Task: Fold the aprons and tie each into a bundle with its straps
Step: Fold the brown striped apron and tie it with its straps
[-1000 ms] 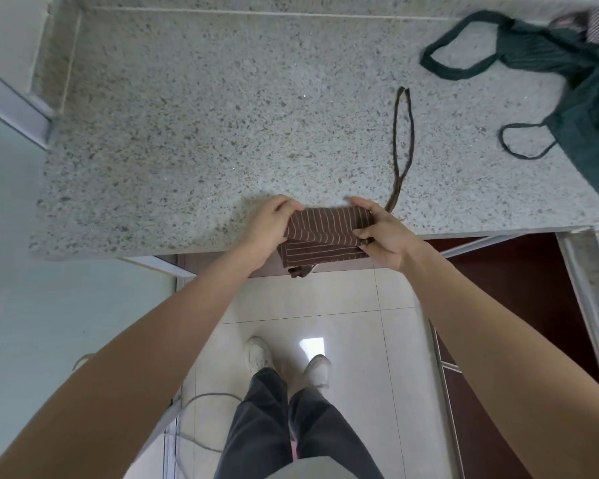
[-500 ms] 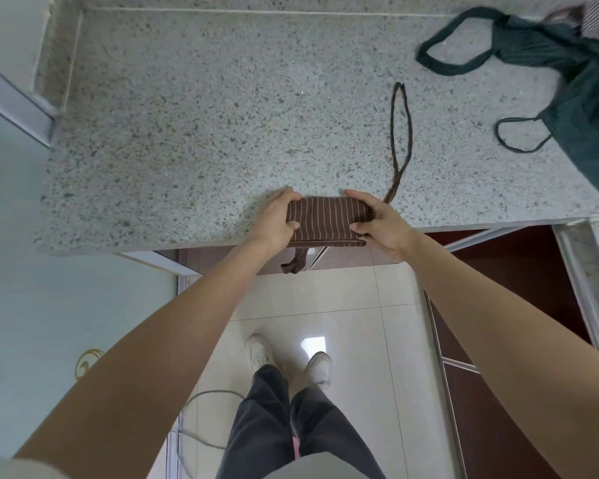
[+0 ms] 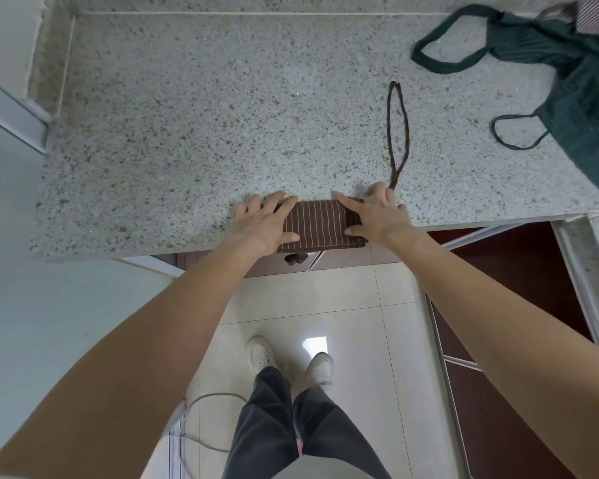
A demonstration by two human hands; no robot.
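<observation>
Speckled grey stone bench carries everything here, and the brown white-striped folded apron now lies flat at its near edge, where half a second ago it was being gripped by its ends and a second ago was held partly off the edge. Dark green crumpled apron sprawls unfolded at the far right corner, well apart from the brown one. The person's left hand has gone from curled to flat, its grip spread apart with straight fingers pressing the bundle's left end. Right hand likewise lies open, fingers splayed, pressing the right end. Long brown strap loop runs away from the right hand across the bench, slack and unwound. Short brown strap end dangles below the bench edge. Folding of this apron looks finished and is being flattened; the tying seems to come next, probably by wrapping the long strap round the bundle.
</observation>
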